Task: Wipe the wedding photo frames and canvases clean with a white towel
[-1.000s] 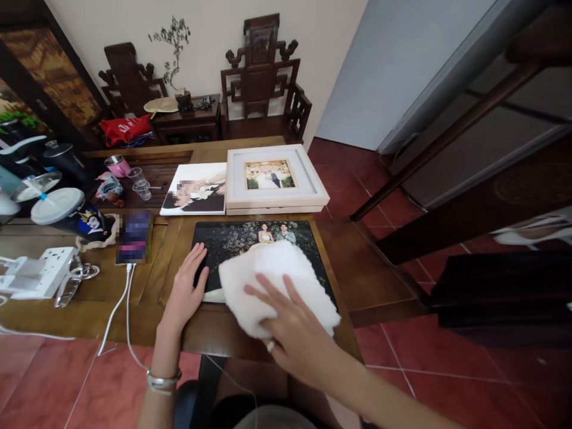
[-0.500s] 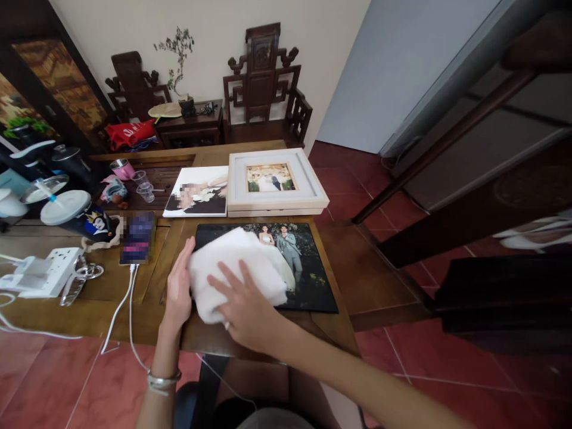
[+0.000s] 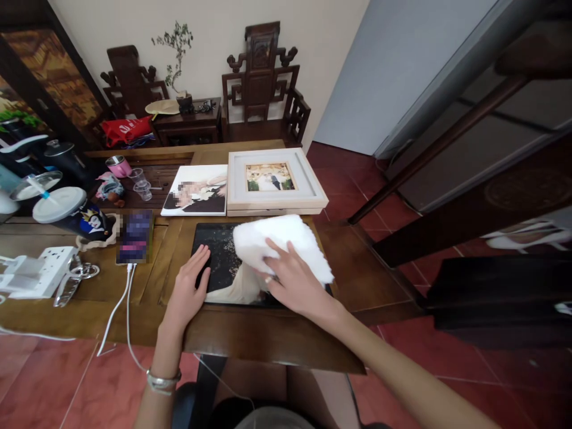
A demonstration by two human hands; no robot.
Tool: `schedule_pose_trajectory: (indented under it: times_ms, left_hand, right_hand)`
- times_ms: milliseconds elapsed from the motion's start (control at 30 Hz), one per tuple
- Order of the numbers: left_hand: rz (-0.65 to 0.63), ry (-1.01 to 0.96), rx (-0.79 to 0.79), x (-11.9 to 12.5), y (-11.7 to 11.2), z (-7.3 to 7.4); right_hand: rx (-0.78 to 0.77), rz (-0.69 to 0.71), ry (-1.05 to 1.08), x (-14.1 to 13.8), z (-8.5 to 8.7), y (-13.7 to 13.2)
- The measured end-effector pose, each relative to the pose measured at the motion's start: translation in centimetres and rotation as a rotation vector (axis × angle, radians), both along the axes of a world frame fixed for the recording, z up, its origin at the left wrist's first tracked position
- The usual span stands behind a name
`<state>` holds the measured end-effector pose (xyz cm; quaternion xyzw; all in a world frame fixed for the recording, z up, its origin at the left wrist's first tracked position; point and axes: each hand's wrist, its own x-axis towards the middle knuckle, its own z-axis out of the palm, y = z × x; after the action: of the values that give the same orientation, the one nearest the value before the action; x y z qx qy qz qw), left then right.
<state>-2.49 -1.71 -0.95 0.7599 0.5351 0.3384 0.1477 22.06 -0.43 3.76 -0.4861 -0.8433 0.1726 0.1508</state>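
A dark wedding photo panel lies flat near the table's front edge, its right part hidden under a folded white towel. My right hand presses on the towel, its fingers over the near side and the cloth held against the panel. At the panel's left edge rests my left hand, fingers stretched out and nothing in it. The pale gown in the picture shows below the towel; the couple's upper bodies are covered.
Behind the panel stand a light wooden picture frame and a white-edged photo. To the left are a phone with white cables, a lidded dark cup and a power strip. A carved chair stands beyond the table.
My right hand has slid the towel rightward across the panel, uncovering its left part. My left hand now lies flatter over the panel's left edge.
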Motion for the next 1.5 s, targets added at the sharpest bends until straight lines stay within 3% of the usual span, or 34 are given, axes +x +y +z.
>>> schedule_pose_trajectory:
  times_ms: [200, 333, 433, 567, 667, 767, 867, 1033, 1133, 1300, 1500]
  left_hand:
    - [0.022, 0.011, -0.002, -0.2, 0.1, 0.0]
    - [0.041, 0.027, -0.01, -0.4, 0.2, 0.0]
    - [0.035, 0.01, -0.009, -0.3, 0.1, 0.1]
    - [0.014, -0.015, -0.008, -0.1, 0.1, 0.2]
    - [0.013, -0.019, -0.004, -0.1, 0.0, 0.2]
    - [0.014, -0.023, -0.005, 0.0, 0.1, 0.2]
    - [0.017, -0.022, -0.015, 0.0, 0.1, 0.3]
    - [0.017, -0.021, -0.014, 0.1, 0.0, 0.4]
    - [0.019, -0.012, -0.018, 0.0, 0.0, 0.5]
    - [0.018, -0.014, -0.02, 0.0, 0.0, 0.5]
    - [0.008, -0.034, -0.019, -0.1, 0.1, 0.4]
  right_hand:
    - [0.025, 0.094, 0.004, -8.0, 1.3, 3.9]
    - [0.032, 0.122, 0.011, -9.8, 1.4, 4.2]
    - [0.022, 0.108, 0.031, -7.6, 1.1, 3.8]
    - [-0.019, 0.016, 0.047, -1.9, 0.5, 3.2]
    - [0.034, -0.1, 0.057, 2.5, -0.3, 2.9]
    - [0.112, -0.123, 0.0, 5.3, -1.2, 1.6]
    - [0.155, -0.06, -0.029, 5.8, -1.8, -1.7]
    - [0.176, 0.033, 0.006, 4.2, -2.2, -8.5]
    - [0.166, 0.043, 0.001, 3.6, -2.7, -9.6]
    - [0.187, 0.027, -0.056, 4.0, -2.8, -5.2]
    - [0.163, -0.006, -0.149, 4.1, -1.1, 1.9]
